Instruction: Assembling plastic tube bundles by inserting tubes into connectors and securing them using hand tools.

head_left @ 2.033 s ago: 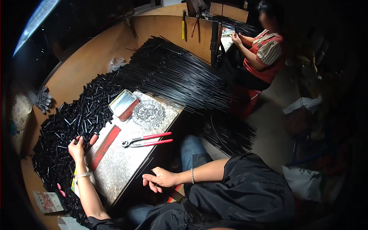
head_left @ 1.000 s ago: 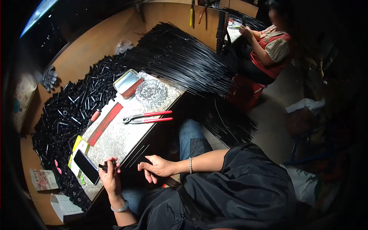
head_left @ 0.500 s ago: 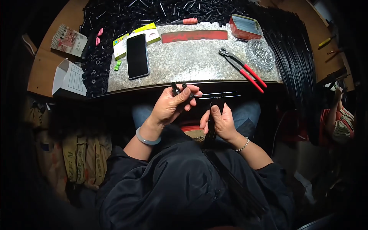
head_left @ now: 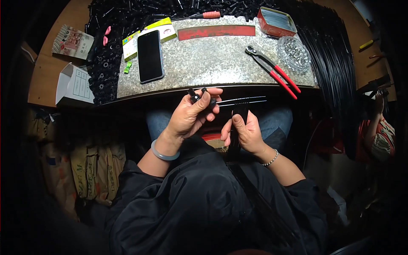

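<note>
My left hand (head_left: 190, 111) is closed round a small black fitting (head_left: 195, 96) with stubby ends, thumb pressed on top. Two thin, shiny metal rods (head_left: 250, 100) stick out from it to the right, side by side. Between the thumb and fingers of my right hand (head_left: 247, 132) is a bundle of thin black strands (head_left: 240, 111). The strands' upper ends come up to the rods; whether they are threaded on them is too small to tell. Their lower lengths trail down over my dark clothing. Both hands are above my lap, just in front of the table edge.
On the speckled tabletop (head_left: 212, 63) lie red-handled pincers (head_left: 278, 74), a phone (head_left: 150, 57), a red strip (head_left: 216, 32) and a clear glass dish (head_left: 293, 54). A red tin (head_left: 276, 22) stands behind the dish. Black parts (head_left: 140, 10) heap at the back; long black strands (head_left: 333, 63) hang at right.
The table has shifted slightly upward in view. Both hands keep their grips; the rods and the strands' upper ends sit a little higher in the picture.
</note>
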`<state>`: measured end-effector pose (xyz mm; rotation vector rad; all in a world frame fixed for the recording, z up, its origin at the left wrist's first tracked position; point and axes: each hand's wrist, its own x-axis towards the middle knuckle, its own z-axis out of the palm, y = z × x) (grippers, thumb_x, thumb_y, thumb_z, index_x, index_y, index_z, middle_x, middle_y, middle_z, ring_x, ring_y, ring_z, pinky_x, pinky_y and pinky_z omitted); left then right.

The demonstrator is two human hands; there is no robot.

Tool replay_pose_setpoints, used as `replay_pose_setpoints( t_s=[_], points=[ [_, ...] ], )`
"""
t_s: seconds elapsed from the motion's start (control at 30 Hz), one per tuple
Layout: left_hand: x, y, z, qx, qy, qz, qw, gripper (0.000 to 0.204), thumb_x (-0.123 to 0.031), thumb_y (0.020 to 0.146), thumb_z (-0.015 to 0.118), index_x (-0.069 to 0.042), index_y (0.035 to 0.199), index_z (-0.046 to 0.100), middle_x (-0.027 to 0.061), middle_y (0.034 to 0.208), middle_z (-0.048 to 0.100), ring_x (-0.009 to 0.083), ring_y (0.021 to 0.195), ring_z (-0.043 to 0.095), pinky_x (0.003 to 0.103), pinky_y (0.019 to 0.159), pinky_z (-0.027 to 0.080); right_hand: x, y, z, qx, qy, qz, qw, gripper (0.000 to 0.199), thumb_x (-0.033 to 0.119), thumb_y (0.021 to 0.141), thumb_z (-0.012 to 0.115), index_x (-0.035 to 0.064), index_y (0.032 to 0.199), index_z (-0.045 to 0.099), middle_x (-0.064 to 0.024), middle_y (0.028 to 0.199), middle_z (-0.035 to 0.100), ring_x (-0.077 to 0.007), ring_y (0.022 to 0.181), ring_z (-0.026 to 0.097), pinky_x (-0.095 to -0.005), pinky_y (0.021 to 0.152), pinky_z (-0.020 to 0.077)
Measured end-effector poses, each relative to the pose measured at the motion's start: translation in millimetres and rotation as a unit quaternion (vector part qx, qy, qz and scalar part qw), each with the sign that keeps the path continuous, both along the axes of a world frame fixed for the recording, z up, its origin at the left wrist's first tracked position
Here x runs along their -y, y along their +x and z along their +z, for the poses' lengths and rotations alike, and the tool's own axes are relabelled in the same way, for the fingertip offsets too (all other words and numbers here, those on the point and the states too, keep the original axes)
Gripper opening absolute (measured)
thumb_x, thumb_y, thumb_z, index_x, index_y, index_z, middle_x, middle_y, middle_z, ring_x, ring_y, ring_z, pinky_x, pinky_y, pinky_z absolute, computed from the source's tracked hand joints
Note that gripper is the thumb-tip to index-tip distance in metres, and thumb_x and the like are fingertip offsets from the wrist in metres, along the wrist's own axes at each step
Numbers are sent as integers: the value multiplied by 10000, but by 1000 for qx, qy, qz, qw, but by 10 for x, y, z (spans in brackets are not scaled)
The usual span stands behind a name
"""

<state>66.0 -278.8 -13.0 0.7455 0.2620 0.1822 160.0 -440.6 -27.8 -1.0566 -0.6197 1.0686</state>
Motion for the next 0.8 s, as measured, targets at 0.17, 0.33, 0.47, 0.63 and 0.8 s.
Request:
replay_pose_setpoints(
  t_s=[0.17, 0.33, 0.47, 0.63, 0.8],
  points=[
    [30, 127, 27, -25, 32, 6, 999, 392, -275, 901, 562, 34, 1137, 513, 69, 891, 577, 74, 700, 524, 176, 554, 420, -7, 5, -10, -1, -9, -4, 1000, 421, 399, 936, 434, 17, 1112, 415, -133, 671, 603, -150, 489, 578, -227, 477, 479],
    [34, 224, 9, -10, -3, -1, 1000, 244, -241, 858, 635, -18, 938, 576, 70, 871, 624, 50, 639, 528, 148, 529, 431, -30, 23, 35, -15, -18, 1, 1000, 435, 405, 934, 438, 14, 1123, 410, -136, 678, 608, -149, 491, 583, -224, 477, 481],
    [28, 266, 11, -6, 9, -10, 1000, 269, -236, 896, 577, 18, 983, 561, 120, 941, 593, 71, 668, 527, 155, 524, 436, -28, 21, 8, -13, -9, 1, 1000, 428, 404, 935, 437, 18, 1118, 413, -140, 674, 609, -157, 494, 591, -226, 477, 485],
    [53, 275, 77, -43, 43, 2, 998, 279, -215, 872, 623, 23, 1017, 619, 78, 898, 639, 43, 600, 515, 145, 542, 437, -20, 22, 4, -23, -4, 2, 1000, 416, 391, 940, 434, 13, 1109, 410, -147, 683, 612, -169, 502, 601, -232, 483, 496],
    [104, 292, 113, -51, 68, 18, 996, 281, -214, 878, 617, 29, 1017, 620, 74, 888, 637, 39, 597, 509, 157, 556, 443, -24, 20, 9, -33, -4, -3, 999, 413, 390, 940, 434, 12, 1103, 407, -147, 683, 611, -172, 503, 603, -234, 485, 499]
  ],
)
